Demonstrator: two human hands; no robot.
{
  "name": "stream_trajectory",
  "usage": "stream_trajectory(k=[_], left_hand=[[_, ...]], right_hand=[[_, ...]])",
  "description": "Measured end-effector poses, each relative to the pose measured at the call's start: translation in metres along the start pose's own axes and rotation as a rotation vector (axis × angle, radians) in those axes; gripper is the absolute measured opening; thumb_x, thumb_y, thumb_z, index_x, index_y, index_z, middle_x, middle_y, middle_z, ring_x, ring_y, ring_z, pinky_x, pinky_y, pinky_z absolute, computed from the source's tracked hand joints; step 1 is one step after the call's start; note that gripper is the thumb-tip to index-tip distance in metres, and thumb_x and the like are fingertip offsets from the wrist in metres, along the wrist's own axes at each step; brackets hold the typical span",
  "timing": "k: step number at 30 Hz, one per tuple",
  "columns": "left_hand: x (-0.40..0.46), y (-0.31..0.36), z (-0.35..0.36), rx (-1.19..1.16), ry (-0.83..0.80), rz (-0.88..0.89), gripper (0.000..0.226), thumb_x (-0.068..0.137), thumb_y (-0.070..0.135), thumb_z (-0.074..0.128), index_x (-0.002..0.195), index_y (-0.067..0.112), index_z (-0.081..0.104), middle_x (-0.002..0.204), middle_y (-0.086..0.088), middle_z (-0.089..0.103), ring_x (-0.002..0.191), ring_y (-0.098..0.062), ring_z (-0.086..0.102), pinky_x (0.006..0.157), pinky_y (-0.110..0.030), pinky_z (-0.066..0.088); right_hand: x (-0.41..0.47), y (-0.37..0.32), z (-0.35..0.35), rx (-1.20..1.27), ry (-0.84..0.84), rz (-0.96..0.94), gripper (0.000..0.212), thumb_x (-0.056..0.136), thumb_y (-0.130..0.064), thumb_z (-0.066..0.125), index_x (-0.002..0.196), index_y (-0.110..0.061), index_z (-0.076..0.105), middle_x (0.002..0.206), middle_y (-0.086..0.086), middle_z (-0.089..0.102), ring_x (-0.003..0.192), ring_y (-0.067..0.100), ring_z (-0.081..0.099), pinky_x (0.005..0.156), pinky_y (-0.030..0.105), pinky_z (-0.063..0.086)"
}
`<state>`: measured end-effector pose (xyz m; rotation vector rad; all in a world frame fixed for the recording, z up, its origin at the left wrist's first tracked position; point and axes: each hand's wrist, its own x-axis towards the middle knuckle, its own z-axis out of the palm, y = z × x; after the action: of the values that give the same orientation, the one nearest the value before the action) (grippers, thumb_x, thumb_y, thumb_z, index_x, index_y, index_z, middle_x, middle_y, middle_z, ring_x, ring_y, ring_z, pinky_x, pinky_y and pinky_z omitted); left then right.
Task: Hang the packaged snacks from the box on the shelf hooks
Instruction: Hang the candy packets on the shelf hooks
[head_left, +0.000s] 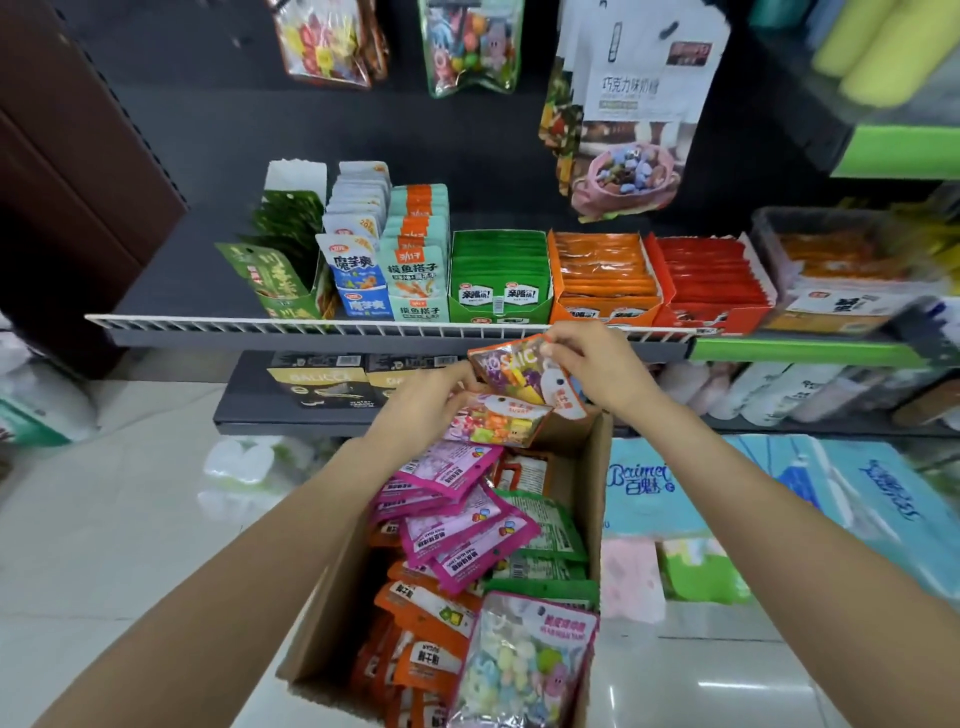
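Observation:
An open cardboard box (587, 467) stands on the floor below me, full of snack packs in pink, orange, green and clear wrappers. Above its far end my right hand (597, 364) pinches the top edge of an orange candy pack (511, 366). My left hand (426, 402) grips a second orange candy pack (493, 421) just below it, by its left end. More candy bags (470, 47) hang from hooks on the dark back panel high up.
A shelf with a white wire front rail (332, 327) carries rows of snack display boxes. A lower shelf (291, 410) holds dark boxes. Blue tissue packs (779, 499) lie to the right of the box, and white tiled floor (130, 519) spreads left.

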<state>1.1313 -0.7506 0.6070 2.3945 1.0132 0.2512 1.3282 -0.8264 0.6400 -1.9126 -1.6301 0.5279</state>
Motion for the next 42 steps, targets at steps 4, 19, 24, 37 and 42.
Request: stream_trajectory(k=[4, 19, 24, 37, 42], left_hand=[[-0.013, -0.011, -0.004, -0.031, 0.006, 0.036, 0.008, 0.092, 0.010, 0.057, 0.099, 0.006, 0.059, 0.097, -0.009, 0.070, 0.087, -0.025, 0.066, 0.071, -0.031, 0.049], [-0.035, -0.006, -0.107, -0.290, 0.396, -0.019, 0.035, 0.079, 0.010, 0.073, 0.113, 0.016, 0.067, 0.072, 0.009, 0.064, 0.062, 0.002, 0.056, 0.069, -0.009, 0.047], [-0.030, -0.025, -0.156, -0.141, 0.382, 0.057, 0.025, 0.079, 0.018, 0.073, 0.102, 0.010, 0.073, 0.078, 0.007, 0.058, 0.063, 0.003, 0.046, 0.061, -0.001, 0.033], [-0.006, -0.121, -0.255, -0.129, 0.489, 0.129, 0.016, 0.082, 0.018, 0.070, 0.095, 0.010, 0.075, 0.088, -0.001, 0.069, 0.077, -0.009, 0.056, 0.065, -0.001, 0.034], [0.004, -0.135, -0.280, -0.170, 0.547, 0.122, 0.021, 0.081, 0.015, 0.071, 0.101, 0.010, 0.073, 0.094, -0.005, 0.072, 0.079, -0.009, 0.058, 0.068, -0.005, 0.035]], right_hand=[[-0.002, -0.008, 0.004, -0.016, -0.012, -0.034, 0.024, 0.096, -0.015, 0.050, 0.072, -0.020, 0.049, 0.063, -0.014, 0.047, 0.062, 0.000, 0.045, 0.053, 0.009, 0.030], [0.027, -0.109, 0.010, 0.009, -0.034, -0.203, 0.020, 0.092, -0.021, 0.057, 0.106, -0.013, 0.069, 0.098, -0.003, 0.066, 0.090, 0.010, 0.057, 0.076, 0.026, 0.045], [0.052, -0.156, 0.011, -0.012, 0.002, -0.222, 0.015, 0.089, -0.024, 0.061, 0.093, -0.014, 0.072, 0.087, -0.006, 0.065, 0.083, 0.009, 0.058, 0.069, 0.023, 0.042], [0.118, -0.214, 0.041, 0.159, 0.222, -0.064, 0.014, 0.089, -0.018, 0.062, 0.081, -0.021, 0.072, 0.079, -0.006, 0.070, 0.078, 0.014, 0.064, 0.072, 0.033, 0.047], [0.156, -0.248, 0.047, 0.083, 0.424, -0.108, 0.012, 0.090, -0.013, 0.060, 0.087, -0.012, 0.072, 0.080, -0.010, 0.065, 0.074, 0.001, 0.059, 0.071, 0.011, 0.043]])
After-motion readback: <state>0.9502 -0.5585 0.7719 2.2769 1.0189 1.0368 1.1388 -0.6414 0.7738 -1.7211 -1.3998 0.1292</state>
